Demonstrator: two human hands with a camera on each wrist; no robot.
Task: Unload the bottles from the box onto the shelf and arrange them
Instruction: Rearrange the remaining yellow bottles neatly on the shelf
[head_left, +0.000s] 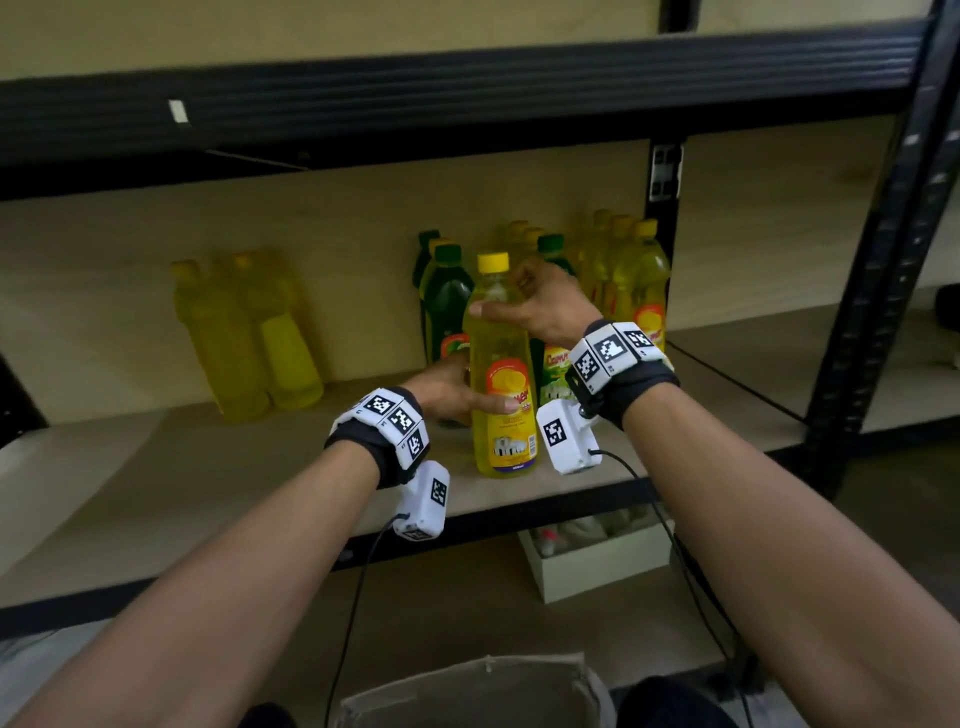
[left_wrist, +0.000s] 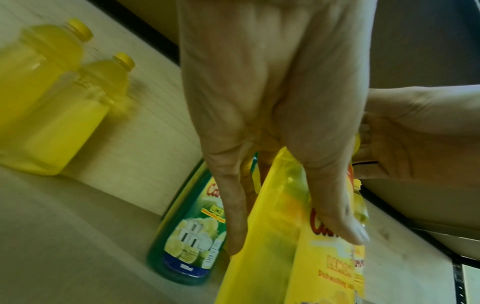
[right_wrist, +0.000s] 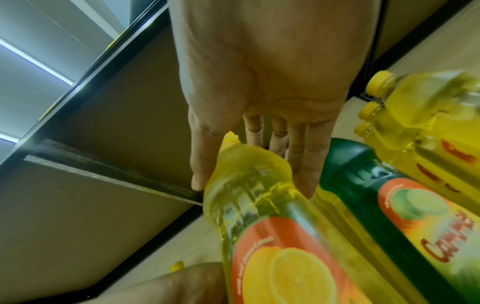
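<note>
On the pale wooden shelf board (head_left: 156, 483), near its front edge, a tall clear plastic bottle of yellow liquid with a yellow cap (head_left: 501, 384) stands upright. The right hand (head_left: 540, 304) wraps its shoulder and the left hand (head_left: 447, 389) clasps its waist, likely to steady and align it before the green and yellow bottles (head_left: 447, 296) grouped behind. The cardboard box (head_left: 467, 691) sits below.

You face a black metal rack (head_left: 878, 291) with pale wood-look boards; its upright runs down the right of the frame. A beige back panel (head_left: 322, 223) fills the centre. Brown floor (head_left: 457, 608) lies lower centre, with a pale open carton (head_left: 597, 564) under the board. Light is dim.
</note>
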